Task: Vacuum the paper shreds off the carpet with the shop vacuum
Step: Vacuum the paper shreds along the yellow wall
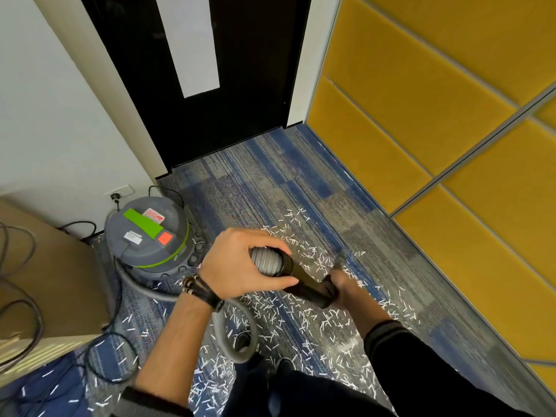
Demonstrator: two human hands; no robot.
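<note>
while the carpet [270,182] spreads under the left hand [237,266] and right hand [349,291], a yellow wall [421,115] stands to the right of the right hand and a black door [249,85] well ahead of both. a brown box [45,281] lies left of the left hand. the vacuum [150,236] sits just left of that hand, and its grey hose [228,335] loops beneath the wrists. the left hand grips the ribbed hose end; the right clasps the black tube [304,281] joined to it. shreds [328,322] litter the carpet beneath and around both hands.
</note>
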